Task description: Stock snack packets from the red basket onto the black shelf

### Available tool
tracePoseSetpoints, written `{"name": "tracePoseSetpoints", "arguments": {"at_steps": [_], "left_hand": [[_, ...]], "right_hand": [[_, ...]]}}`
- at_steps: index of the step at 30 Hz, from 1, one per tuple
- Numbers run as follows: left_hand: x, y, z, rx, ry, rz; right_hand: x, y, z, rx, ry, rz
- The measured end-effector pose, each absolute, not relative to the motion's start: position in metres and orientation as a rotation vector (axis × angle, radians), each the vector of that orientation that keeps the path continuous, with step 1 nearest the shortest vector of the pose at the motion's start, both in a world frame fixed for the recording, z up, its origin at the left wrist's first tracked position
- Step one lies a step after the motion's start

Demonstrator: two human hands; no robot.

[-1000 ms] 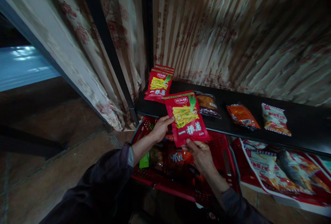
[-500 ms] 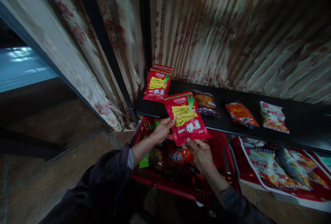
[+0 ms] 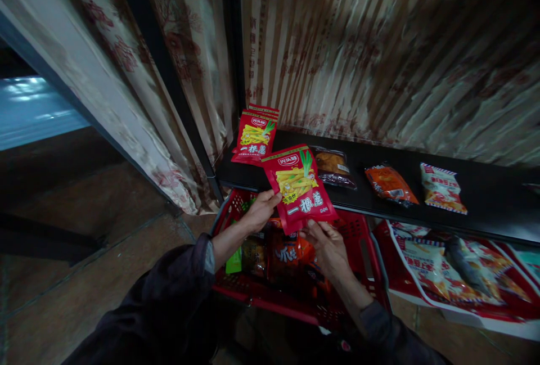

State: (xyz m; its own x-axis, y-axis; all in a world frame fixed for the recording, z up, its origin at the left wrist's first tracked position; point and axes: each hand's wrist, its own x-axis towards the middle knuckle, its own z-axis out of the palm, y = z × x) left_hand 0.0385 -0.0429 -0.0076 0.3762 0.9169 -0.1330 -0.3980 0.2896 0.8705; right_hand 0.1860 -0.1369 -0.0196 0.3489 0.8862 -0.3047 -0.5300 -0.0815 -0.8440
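Observation:
Between my two hands is a red snack bag [image 3: 297, 185] with yellow sticks and a green onion printed on it. My left hand [image 3: 262, 210] pinches its left edge, and my right hand [image 3: 327, 244] grips its bottom edge. Beneath the bag stands a red shopping basket [image 3: 291, 310] holding several packaged snacks, among them an orange packet [image 3: 283, 255] and a bright green one [image 3: 233, 261]. Red bags of the same print [image 3: 255, 135] lie stacked at the left end of the black shelf [image 3: 291, 139].
On the shelf lie a brown snack packet [image 3: 333, 167], an orange packet [image 3: 391, 184] and a white-and-red packet [image 3: 442, 188]. A bin of snack bags [image 3: 459, 269] stands below at right. Curtains [image 3: 337, 55] hang behind; a dark post [image 3: 169, 72] rises at left.
The view has shifted slightly. My right hand has slid its grip a little along the bag's bottom edge; the red bag stays in both hands.

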Motion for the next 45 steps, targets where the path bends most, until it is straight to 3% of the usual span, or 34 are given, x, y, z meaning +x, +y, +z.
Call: {"name": "tracePoseSetpoints", "arguments": {"at_steps": [14, 28, 38, 45], "left_hand": [[0.026, -0.031, -0.006, 0.853, 0.756, 0.965], [-0.013, -0.002, 0.036, 0.828, 0.871, 1.274], [-0.027, 0.003, 0.036, 1.278, 0.932, 0.779], [-0.015, 0.005, 0.019, 1.348, 1.083, 1.086]], "right_hand": [[0.210, -0.130, -0.025, -1.082, -0.318, 1.225], [0.208, -0.143, -0.038, -1.189, -0.333, 1.319], [0.220, -0.154, -0.055, -1.321, -0.497, 1.321], [0.218, -0.153, -0.048, -1.257, -0.431, 1.280]]}}
